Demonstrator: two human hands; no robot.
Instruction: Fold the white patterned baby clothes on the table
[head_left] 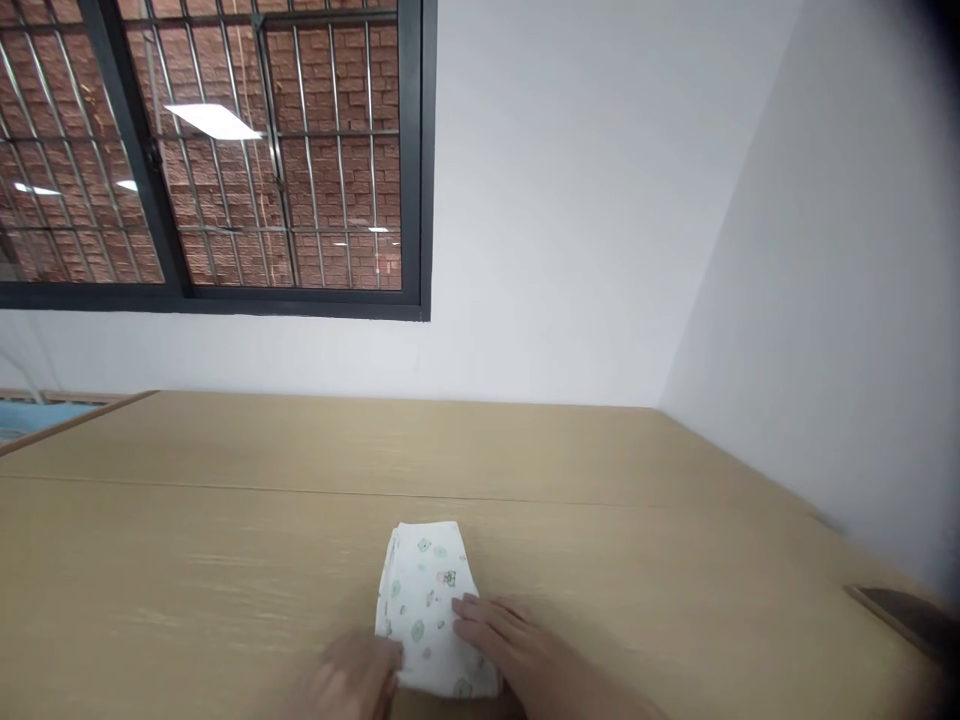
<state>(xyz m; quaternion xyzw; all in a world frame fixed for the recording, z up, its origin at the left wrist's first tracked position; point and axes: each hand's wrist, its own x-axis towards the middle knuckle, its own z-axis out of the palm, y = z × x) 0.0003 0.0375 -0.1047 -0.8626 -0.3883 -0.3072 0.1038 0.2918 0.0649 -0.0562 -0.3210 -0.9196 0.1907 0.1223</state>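
A folded white diaper [426,590] with small green and red prints lies on the light wooden table [225,560], near the front edge. My left hand [356,680] rests against its lower left corner with the fingers curled in; only part of the hand shows. My right hand [517,645] lies flat on the lower right part of the diaper, fingers stretched out and pointing left.
The table runs back to a white wall and right to another white wall. A dark-framed barred window [210,150] with brick behind it is at the upper left. A dark flat object [900,615] sits at the table's right edge.
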